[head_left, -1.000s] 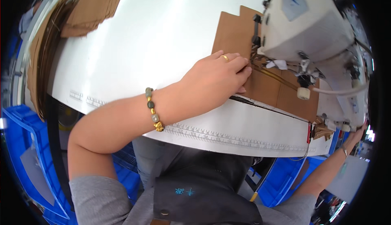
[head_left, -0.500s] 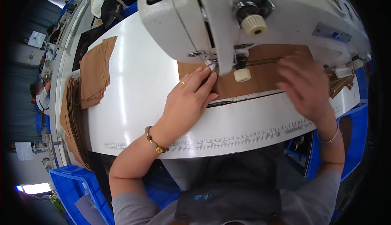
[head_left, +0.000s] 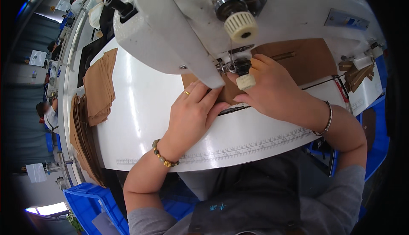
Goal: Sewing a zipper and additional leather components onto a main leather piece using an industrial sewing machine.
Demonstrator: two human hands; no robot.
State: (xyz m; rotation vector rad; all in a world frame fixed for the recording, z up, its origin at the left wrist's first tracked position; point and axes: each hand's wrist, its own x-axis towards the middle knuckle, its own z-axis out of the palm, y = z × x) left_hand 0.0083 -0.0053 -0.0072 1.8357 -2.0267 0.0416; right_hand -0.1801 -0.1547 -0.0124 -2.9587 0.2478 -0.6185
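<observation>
A brown leather-like panel (head_left: 313, 62) lies on the bed of a white sewing machine (head_left: 179, 26), with a narrow raised strip (head_left: 284, 56) across it. My left hand (head_left: 189, 107) rests with fingers stretched out on the panel's left end, beside the presser area; the machine head covers some fingertips. My right hand (head_left: 272, 86) lies over the middle of the panel, just right of the small cream dial (head_left: 245, 81). Its thumb is spread from the fingers, whose tips are partly hidden by the machine. The needle cannot be seen clearly.
Stacks of brown pieces (head_left: 100, 86) lie along the table's left side. Narrow brown strips (head_left: 360, 75) and a red-handled tool (head_left: 342, 91) sit at the right. A ruler scale (head_left: 221, 152) runs along the front edge. Blue bins (head_left: 91, 201) stand below; other people work far left.
My right hand has come left from the panel's right end to its middle, near the dial. My left hand stays on the panel's left end. The view has shifted slightly.
</observation>
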